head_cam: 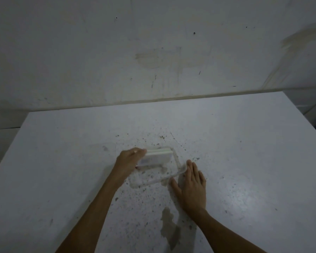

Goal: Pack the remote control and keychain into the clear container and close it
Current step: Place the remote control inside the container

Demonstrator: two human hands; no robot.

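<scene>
The left hand (129, 160) grips the remote (154, 157) over the open container (179, 169), the flat, empty right hand (192, 183) steadies its rim; keychain and lid unseen, closing remains.

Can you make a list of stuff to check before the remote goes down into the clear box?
1. Left hand grips the remote: ok.
2. Remote over the open box: ok, it sits tilted at the far end.
3. Right hand steadies the box: ok, flat beside its near corner.
4. Box flat on the table: ok.
5. Keychain found: cannot tell, none visible.
6. Lid ready: cannot tell, none visible.
</scene>
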